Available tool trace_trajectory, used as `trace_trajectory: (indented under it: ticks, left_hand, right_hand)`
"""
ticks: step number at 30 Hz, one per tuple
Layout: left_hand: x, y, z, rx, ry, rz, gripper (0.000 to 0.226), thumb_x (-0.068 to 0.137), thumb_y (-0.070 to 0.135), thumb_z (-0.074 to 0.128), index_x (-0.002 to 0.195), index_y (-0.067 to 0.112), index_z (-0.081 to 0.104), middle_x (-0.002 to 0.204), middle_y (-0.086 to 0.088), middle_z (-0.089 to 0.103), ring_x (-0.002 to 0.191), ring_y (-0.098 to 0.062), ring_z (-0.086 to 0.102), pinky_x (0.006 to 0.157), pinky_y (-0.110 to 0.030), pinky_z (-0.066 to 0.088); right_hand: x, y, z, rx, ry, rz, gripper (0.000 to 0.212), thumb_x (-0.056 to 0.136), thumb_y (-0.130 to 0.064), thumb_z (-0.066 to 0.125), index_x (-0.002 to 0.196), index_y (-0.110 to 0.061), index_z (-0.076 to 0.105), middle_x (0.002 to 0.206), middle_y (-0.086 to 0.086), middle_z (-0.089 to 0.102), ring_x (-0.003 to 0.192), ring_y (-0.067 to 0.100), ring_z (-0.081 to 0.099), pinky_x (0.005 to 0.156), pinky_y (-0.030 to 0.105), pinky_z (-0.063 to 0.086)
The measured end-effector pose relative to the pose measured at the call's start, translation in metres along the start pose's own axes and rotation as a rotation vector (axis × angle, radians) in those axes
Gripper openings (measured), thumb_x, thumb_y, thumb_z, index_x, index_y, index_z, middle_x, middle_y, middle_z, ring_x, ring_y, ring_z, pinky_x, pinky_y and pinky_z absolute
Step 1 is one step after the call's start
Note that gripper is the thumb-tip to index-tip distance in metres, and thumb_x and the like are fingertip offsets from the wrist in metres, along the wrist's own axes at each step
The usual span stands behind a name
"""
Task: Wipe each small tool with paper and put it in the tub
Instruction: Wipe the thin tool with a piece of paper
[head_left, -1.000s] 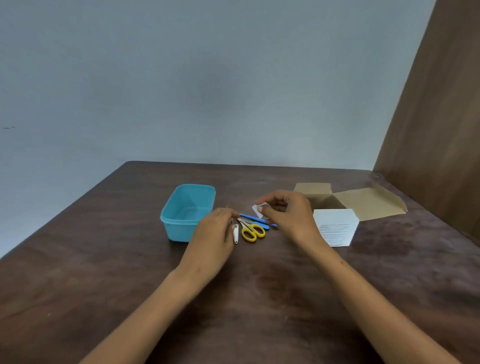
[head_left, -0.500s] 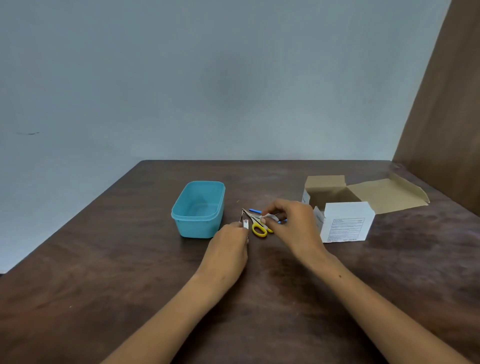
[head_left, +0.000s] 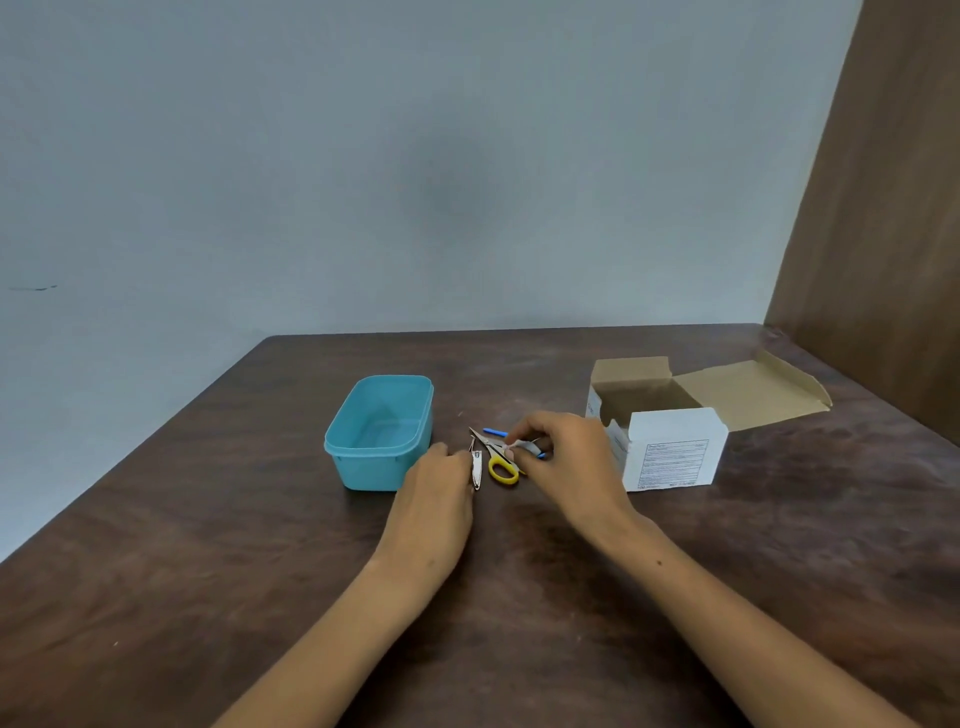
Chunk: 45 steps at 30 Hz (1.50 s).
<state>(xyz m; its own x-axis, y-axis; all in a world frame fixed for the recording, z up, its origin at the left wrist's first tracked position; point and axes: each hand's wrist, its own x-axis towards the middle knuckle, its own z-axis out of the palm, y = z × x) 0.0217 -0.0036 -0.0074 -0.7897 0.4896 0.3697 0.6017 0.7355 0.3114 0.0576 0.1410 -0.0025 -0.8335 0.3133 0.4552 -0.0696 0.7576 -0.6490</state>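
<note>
An empty light-blue plastic tub (head_left: 382, 430) stands on the dark wooden table (head_left: 208, 571). Just right of it lie a silver nail clipper (head_left: 476, 468), small yellow-handled scissors (head_left: 501, 462) and a thin blue tool (head_left: 496, 432), partly hidden behind my right hand. My left hand (head_left: 434, 499) rests on the table with its fingertips touching the nail clipper. My right hand (head_left: 569, 462) pinches a small piece of white paper (head_left: 519, 446) right above the scissors.
An open white cardboard box (head_left: 670, 452) with brown flaps stands to the right of the tools. A grey wall runs behind the table and a brown wooden panel (head_left: 883, 208) stands at the right edge.
My right hand has lowered the paper toward the scissors. My left hand has shifted along the nail clipper. The camera view has shifted a little.
</note>
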Motion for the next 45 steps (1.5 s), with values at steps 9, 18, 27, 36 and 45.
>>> trace_trajectory:
  ticks: [9,18,27,36,45]
  left_hand:
    - [-0.001,0.008,-0.005,0.207,-0.079,-0.046,0.016,0.096,0.005,0.043,0.1,0.004,0.059,0.109,-0.011,0.053,0.098,-0.024,0.055,0.07,-0.027,0.036]
    - [-0.005,0.007,-0.018,0.052,0.082,-0.012,0.012,0.098,0.012,0.04,0.092,0.009,0.051,0.103,-0.007,0.05,0.09,-0.021,0.054,0.069,-0.023,0.031]
    - [0.018,0.008,-0.017,-0.408,0.303,-0.007,0.016,0.088,0.016,0.063,0.073,0.013,0.059,0.073,0.001,0.064,0.07,-0.01,0.06,0.064,-0.027,0.049]
    - [0.014,0.018,-0.001,-0.944,0.139,-0.257,0.016,0.09,0.015,0.061,0.081,0.003,0.066,0.073,-0.006,0.073,0.068,-0.008,0.072,0.076,-0.03,0.059]
    - [0.014,0.013,0.002,-0.935,0.179,-0.187,0.014,0.09,0.017,0.062,0.079,0.009,0.065,0.077,-0.009,0.073,0.078,-0.019,0.072,0.078,-0.044,0.058]
  right_hand:
    - [-0.001,-0.001,0.0,0.005,0.002,-0.007,0.005,0.078,-0.016,0.071,0.08,-0.02,0.073,0.078,-0.004,0.072,0.071,0.004,0.059,0.066,0.02,0.047]
    - [0.0,-0.001,-0.003,0.045,0.104,-0.022,0.007,0.079,-0.012,0.07,0.078,-0.019,0.071,0.074,-0.008,0.07,0.072,0.007,0.063,0.064,0.028,0.052]
    - [0.004,-0.004,-0.014,0.147,0.326,-0.119,0.011,0.08,-0.006,0.07,0.081,-0.017,0.07,0.074,-0.012,0.068,0.075,0.005,0.065,0.067,0.026,0.055]
    - [0.002,-0.008,-0.02,0.002,0.363,-0.26,0.012,0.079,-0.005,0.07,0.083,-0.016,0.07,0.08,-0.008,0.071,0.073,0.007,0.064,0.064,0.023,0.051]
    - [-0.001,-0.01,-0.014,-0.074,0.165,-0.372,0.009,0.079,-0.013,0.064,0.083,-0.019,0.068,0.081,-0.008,0.071,0.076,0.011,0.064,0.064,0.036,0.054]
